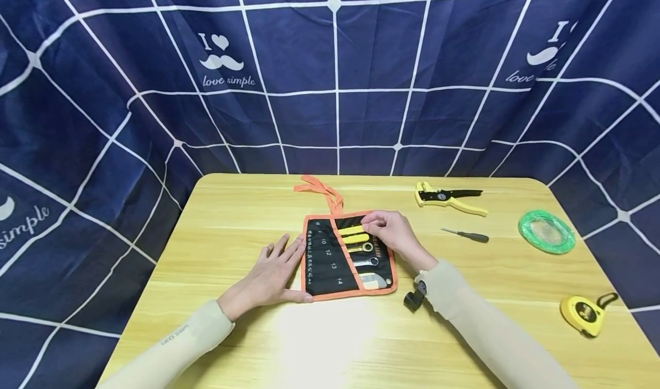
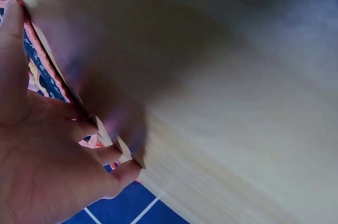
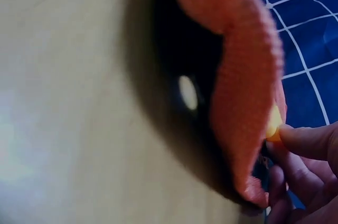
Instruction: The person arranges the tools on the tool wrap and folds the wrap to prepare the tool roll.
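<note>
A black tool roll (image 1: pixel 325 263) with orange edging lies unfolded on the table, its slots printed with numbers. My right hand (image 1: pixel 393 231) pinches the end of the upper yellow handle (image 1: pixel 350 230) at the roll's top right; in the right wrist view, thumb and fingers meet on the yellow tip (image 3: pixel 274 124). Below it in the slots sit a second yellow handle (image 1: pixel 356 239), two ring-ended wrenches (image 1: pixel 367 247) and a pale flat blade (image 1: pixel 372 281). My left hand (image 1: pixel 273 271) rests with spread fingers along the roll's left edge, thumb at its lower corner.
Orange ties (image 1: pixel 322 188) trail from the roll's top. To the right lie yellow-and-black wire strippers (image 1: pixel 448 197), a small screwdriver (image 1: pixel 466 235), a coil of green wire (image 1: pixel 531 237) and a yellow tape measure (image 1: pixel 582 315). A blue checked curtain (image 1: pixel 294 120) surrounds the table (image 1: pixel 232 205).
</note>
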Tool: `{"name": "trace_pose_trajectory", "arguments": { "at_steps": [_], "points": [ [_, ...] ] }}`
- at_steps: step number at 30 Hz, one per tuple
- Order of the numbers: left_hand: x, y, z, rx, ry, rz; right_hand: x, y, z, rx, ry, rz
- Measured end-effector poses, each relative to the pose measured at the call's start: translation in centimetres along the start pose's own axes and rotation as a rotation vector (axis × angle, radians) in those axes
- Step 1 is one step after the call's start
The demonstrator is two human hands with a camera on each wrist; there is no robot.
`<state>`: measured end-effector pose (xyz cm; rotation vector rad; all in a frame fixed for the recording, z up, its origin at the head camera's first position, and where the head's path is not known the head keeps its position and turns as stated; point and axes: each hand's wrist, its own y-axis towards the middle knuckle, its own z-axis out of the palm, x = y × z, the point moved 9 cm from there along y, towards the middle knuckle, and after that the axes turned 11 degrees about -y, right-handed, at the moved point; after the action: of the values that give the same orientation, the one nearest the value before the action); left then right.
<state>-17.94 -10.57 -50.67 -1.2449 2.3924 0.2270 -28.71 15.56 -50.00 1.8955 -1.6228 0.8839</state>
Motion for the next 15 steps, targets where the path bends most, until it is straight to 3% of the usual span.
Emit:
{"name": "trace_pose_trajectory", "arguments": {
  "at_steps": [15],
  "points": [
    [0.05, -0.05, -0.09, 0.003, -0.015, 0.005, -0.36, 0.63, 0.35, -0.002, 0.084, -0.084]
  ]
}}
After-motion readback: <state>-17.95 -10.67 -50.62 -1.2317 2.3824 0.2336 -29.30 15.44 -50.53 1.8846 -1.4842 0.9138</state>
